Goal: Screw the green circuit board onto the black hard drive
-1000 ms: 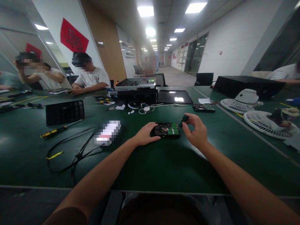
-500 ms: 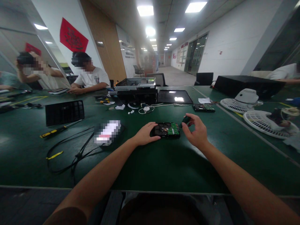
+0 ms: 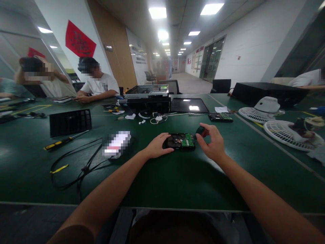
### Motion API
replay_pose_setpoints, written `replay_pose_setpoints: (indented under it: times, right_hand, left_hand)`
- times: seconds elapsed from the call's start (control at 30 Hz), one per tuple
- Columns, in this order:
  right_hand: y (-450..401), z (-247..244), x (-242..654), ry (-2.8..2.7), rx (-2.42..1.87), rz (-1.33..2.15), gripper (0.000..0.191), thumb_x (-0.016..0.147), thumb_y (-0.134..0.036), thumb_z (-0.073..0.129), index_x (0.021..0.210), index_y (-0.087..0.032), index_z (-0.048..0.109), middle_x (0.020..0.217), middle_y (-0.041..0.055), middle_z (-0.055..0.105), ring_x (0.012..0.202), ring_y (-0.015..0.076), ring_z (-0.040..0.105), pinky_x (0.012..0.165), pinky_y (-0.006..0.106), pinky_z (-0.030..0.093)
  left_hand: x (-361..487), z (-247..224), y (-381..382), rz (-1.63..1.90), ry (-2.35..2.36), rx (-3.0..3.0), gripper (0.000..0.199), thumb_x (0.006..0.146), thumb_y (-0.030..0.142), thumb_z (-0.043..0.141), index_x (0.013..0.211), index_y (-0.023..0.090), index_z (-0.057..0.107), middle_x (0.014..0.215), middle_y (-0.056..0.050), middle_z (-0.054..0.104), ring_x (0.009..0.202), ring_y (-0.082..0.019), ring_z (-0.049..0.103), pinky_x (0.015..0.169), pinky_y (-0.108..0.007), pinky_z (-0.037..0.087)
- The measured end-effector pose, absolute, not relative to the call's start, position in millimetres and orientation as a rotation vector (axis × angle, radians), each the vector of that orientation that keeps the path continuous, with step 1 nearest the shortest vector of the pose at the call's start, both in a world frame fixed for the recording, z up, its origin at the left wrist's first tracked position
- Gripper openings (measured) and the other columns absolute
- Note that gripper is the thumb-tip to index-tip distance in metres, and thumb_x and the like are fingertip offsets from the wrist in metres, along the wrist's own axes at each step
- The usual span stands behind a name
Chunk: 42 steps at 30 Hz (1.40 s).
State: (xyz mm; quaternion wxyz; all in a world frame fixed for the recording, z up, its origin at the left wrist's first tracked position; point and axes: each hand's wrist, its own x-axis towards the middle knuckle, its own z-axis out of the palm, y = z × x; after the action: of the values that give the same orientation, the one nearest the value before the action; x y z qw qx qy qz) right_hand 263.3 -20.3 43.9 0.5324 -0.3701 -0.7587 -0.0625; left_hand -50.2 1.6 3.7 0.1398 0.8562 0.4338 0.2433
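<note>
A hard drive lies on the green table in front of me, its green circuit board facing up at the right end. My left hand grips its left end, the thumb along the near edge and the fingers along the far edge. Just off the drive's right end is my right hand. Its thumb and forefinger are curved round a small dark rounded object, whose kind I cannot make out.
Left of my hands lie a phone-like device, black cables, a yellow-black screwdriver and a black panel. Another drive, an opened computer case and a flat screen sit farther back. White fan parts lie right.
My right hand has tilted very slightly beside the drive. My left hand and the drive stay in place. A person at the far left has shifted their head and arms.
</note>
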Motion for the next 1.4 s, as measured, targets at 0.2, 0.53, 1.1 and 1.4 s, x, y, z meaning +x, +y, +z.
replay_pose_setpoints:
  times: [0.2, 0.53, 1.1, 1.4]
  right_hand:
    - [-19.6, 42.7, 263.3, -1.833, -0.886, -0.133, 0.051, 0.1, -0.03, 0.059, 0.151, -0.03, 0.054, 0.104, 0.0076, 0.063, 0.091, 0.0254, 0.065, 0.087, 0.049, 0.061]
    - [-18.1, 38.2, 262.3, -1.738, -0.911, -0.127, 0.042, 0.095, -0.035, 0.073, 0.134, -0.026, 0.06, 0.106, 0.0068, 0.067, 0.084, 0.0226, 0.069, 0.083, 0.046, 0.062]
    - [-19.3, 34.4, 259.8, -1.763, -0.927, -0.041, 0.053, 0.097, -0.035, 0.069, 0.146, -0.026, 0.053, 0.118, 0.0105, 0.075, 0.088, 0.0247, 0.076, 0.09, 0.05, 0.065]
    - [-19.9, 36.6, 261.9, -1.864, -0.885, 0.0, 0.061, 0.1, -0.03, 0.062, 0.158, -0.029, 0.045, 0.131, 0.0106, 0.073, 0.103, 0.0274, 0.076, 0.102, 0.056, 0.061]
  left_hand:
    - [-51.0, 3.6, 1.3, 0.684, 1.27, 2.452, 0.084, 0.088, 0.064, 0.074, 0.156, 0.024, 0.048, 0.161, -0.015, 0.048, 0.148, -0.036, 0.048, 0.124, -0.054, 0.04]
    - [-50.8, 0.6, 4.6, 0.693, 1.252, 2.477, 0.083, 0.088, 0.063, 0.075, 0.155, 0.021, 0.049, 0.159, -0.015, 0.049, 0.148, -0.035, 0.047, 0.125, -0.053, 0.039]
    - [-50.3, 3.3, 2.2, 0.7, 1.25, 2.477, 0.083, 0.088, 0.062, 0.075, 0.155, 0.023, 0.048, 0.159, -0.015, 0.05, 0.149, -0.036, 0.047, 0.125, -0.054, 0.039]
    - [-50.1, 3.5, 2.8, 0.709, 1.245, 2.463, 0.082, 0.087, 0.062, 0.076, 0.154, 0.024, 0.05, 0.159, -0.014, 0.05, 0.147, -0.036, 0.049, 0.124, -0.054, 0.041]
